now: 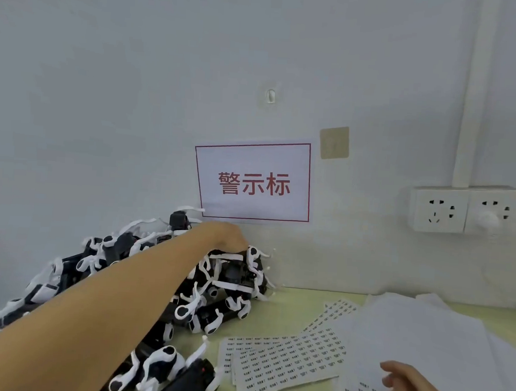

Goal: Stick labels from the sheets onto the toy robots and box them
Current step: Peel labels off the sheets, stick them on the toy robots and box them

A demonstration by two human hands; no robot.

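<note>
Toy robots [142,294] lie heaped at far left; left hand [228,237] reaches onto the heap, fingers hidden, grip unclear. Right hand [414,389], fingers loosely curled, touches label sheets [285,366] near right.

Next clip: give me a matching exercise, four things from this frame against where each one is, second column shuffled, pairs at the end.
Things:
1. left hand
2. right hand
3. red-bordered sign
4. toy robots

Places:
A. taped on the wall above the pile
B. heaped on the table's left side against the wall
C. reaching onto the top of the pile
D. over the label sheets at lower right

Pairs: 1-C, 2-D, 3-A, 4-B
</note>
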